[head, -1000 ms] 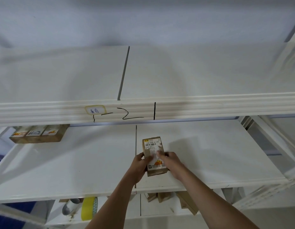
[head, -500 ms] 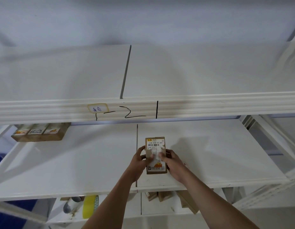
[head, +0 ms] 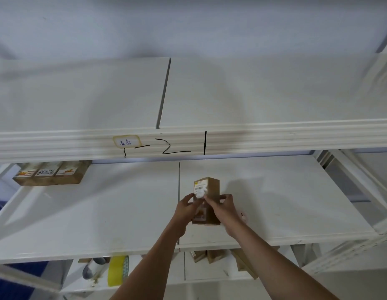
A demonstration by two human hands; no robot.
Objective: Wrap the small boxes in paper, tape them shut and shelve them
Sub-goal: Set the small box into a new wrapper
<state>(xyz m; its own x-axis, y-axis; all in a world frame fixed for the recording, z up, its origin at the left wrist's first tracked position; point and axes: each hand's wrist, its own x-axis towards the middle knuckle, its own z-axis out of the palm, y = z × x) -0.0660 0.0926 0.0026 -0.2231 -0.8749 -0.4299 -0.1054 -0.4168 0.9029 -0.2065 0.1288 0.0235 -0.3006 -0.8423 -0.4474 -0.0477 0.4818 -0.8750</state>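
Our left hand [head: 185, 207] curls its fingers round the left side of the small brown wrapped box [head: 207, 198], and our right hand [head: 223, 210] pinches its right edge, thumb near the white label [head: 199, 190] on top. The box stands over the middle shelf [head: 101, 217], just right of the seam between its two boards; we cannot tell whether its base touches. Far left on this shelf lie three wrapped boxes [head: 50, 173] side by side. Below, a yellow tape roll [head: 118, 270] and more brown packages [head: 210, 256] sit on the lower shelf [head: 210, 274].
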